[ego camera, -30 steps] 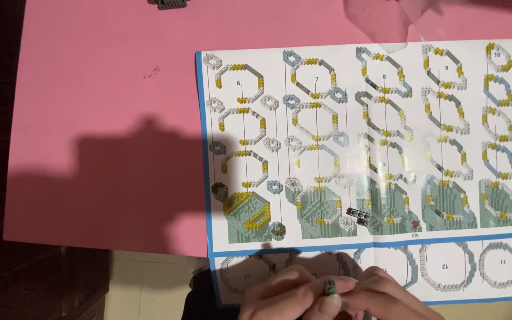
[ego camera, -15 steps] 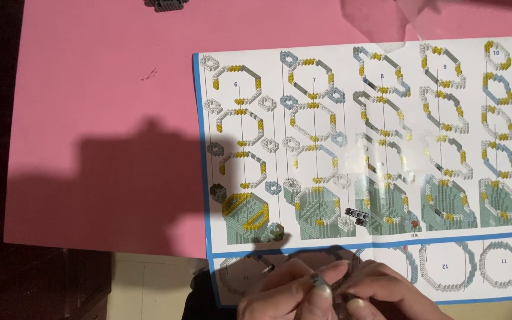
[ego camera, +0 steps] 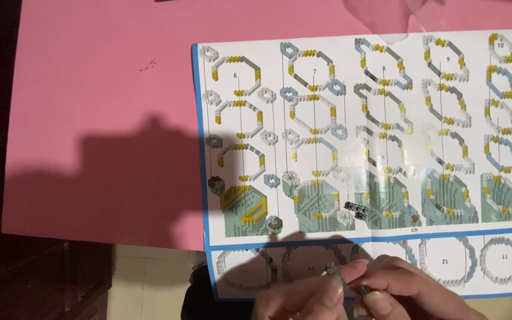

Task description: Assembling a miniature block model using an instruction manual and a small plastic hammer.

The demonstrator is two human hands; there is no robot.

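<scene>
A blue-bordered instruction sheet with diagrams of small brick rings lies on a pink table top. At the bottom edge of the view both of my hands meet over the sheet's lower strip. My left hand pinches a tiny grey brick piece between thumb and finger. My right hand pinches another tiny dark piece right beside it. A few tiny dark bricks lie loose on the sheet above my hands.
A crumpled clear plastic bag lies at the sheet's top edge. A dark object peeks in at the top. Dark furniture and pale floor show below the table's near edge.
My hands have shifted slightly and the fingertips have drawn closer around the tiny pieces. The sheet and loose bricks have not moved.
</scene>
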